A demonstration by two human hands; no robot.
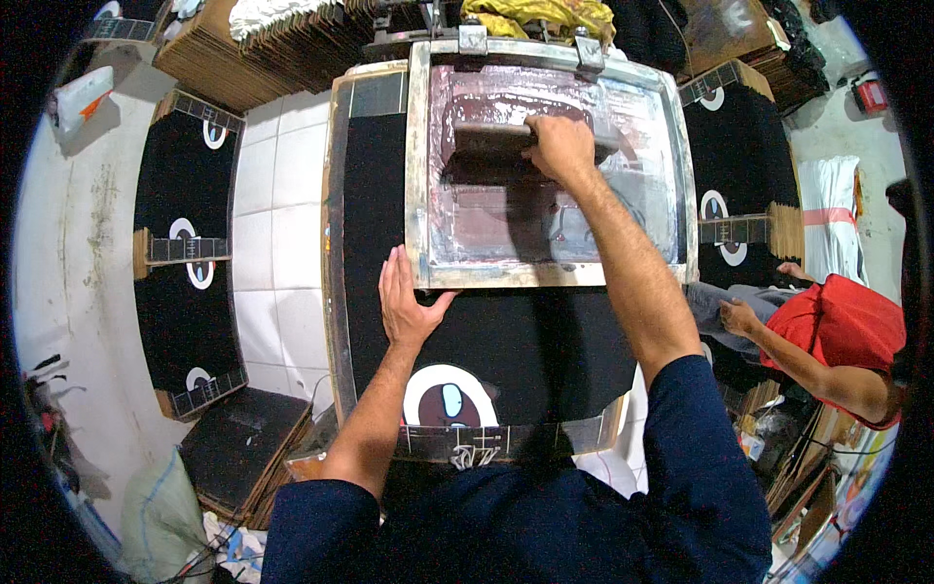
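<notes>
A screen printing frame (417, 175) lies over black fabric (525, 336), its far edge held by metal clamps (473, 41). Wet dark ink (486, 86) smears the mesh. My right hand (564, 148) is closed on a squeegee (482, 143), a long flat bar set crosswise on the mesh in the frame's upper half. At the frame's near left corner rests my left hand (409, 304), fingers stretched along the side and thumb by the near edge. Closer to me, the fabric bears a printed eye (450, 399) with a white ring, dark centre and light blue patch.
More printed black panels (185, 195) lie on boards at the left, and others (744, 146) at the right. A person in a red top (837, 326) works at the right. Cardboard stacks (224, 49) and yellow cloth (545, 18) stand beyond the frame.
</notes>
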